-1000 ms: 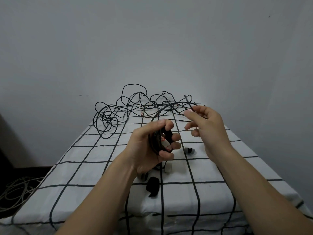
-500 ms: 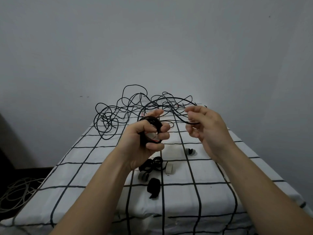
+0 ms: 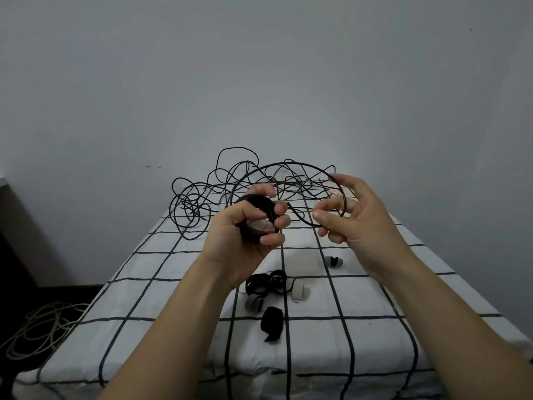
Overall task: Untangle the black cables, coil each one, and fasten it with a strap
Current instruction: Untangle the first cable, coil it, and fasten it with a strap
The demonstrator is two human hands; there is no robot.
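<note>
My left hand (image 3: 245, 241) grips a tight coil of black cable (image 3: 261, 207) above the table. From the coil a free length of the same cable (image 3: 288, 166) arcs up and over to my right hand (image 3: 354, 215), which pinches it between thumb and fingers and holds it in a wide loop. A tangle of black cables (image 3: 202, 197) lies at the table's far end by the wall. Black and grey straps lie below my hands: a looped black strap (image 3: 266, 284), a rolled black one (image 3: 272, 319) and a small grey roll (image 3: 334, 261).
The table wears a white cloth with a black grid (image 3: 161, 298) and stands against a plain grey wall. Two pale strap rolls (image 3: 300, 291) lie near the black straps. A pile of light cable (image 3: 37, 327) lies on the dark floor at the left.
The left hand has turned the coil upright and raised it a little. The right hand has swept the free cable end round into a large arc toward the coil.
</note>
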